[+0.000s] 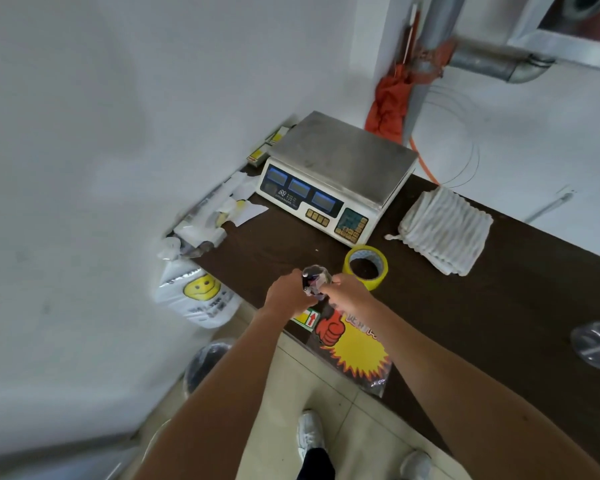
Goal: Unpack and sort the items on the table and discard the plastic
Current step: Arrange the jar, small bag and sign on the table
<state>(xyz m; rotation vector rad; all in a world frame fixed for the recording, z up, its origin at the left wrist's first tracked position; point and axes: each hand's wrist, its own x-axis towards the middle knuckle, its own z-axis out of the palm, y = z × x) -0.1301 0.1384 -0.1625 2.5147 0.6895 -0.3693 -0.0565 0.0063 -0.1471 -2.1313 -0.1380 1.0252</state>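
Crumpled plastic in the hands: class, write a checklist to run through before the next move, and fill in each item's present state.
1. Left hand and right hand both grip the crumpled plastic: ok.
2. Crumpled plastic apart from the tape roll: ok.
3. Crumpled plastic emptied of its item: cannot tell.
4. Bin on the floor in view: ok.
5. Bin mouth unobstructed: cannot tell, the left arm covers part.
6. Sign pack fully on the table: cannot tell.
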